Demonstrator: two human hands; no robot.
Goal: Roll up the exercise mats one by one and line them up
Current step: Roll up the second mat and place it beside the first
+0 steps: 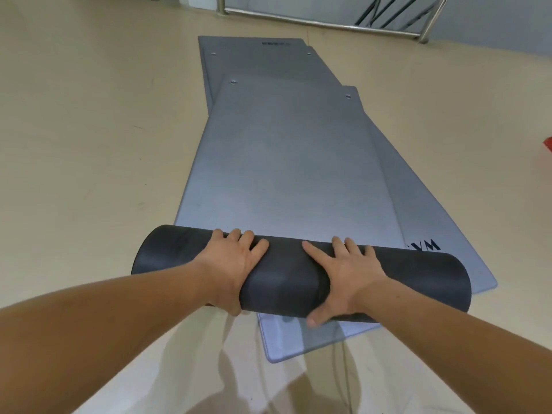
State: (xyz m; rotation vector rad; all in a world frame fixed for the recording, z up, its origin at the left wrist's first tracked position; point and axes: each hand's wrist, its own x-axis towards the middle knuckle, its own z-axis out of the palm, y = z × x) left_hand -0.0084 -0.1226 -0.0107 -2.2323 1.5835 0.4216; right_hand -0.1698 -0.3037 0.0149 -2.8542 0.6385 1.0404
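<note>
Several grey exercise mats lie stacked and fanned out flat on the floor. The near end of the top mat [283, 162] is wound into a thick roll [286, 282] with its black underside outward. My left hand [236, 264] wraps over the roll left of its middle, fingers on the far side and thumb underneath. On the right of the middle, my right hand [343, 276] presses on the roll with fingers spread and thumb curled under the near side. A lower mat [433, 204] sticks out to the right and another [298, 342] shows beneath the roll.
Beige floor [89, 144] surrounds the mats. A metal railing [328, 25] with a grey wall behind it runs along the far side. A red object [548, 143] sits at the right edge. My light trousers [254, 383] show at the bottom.
</note>
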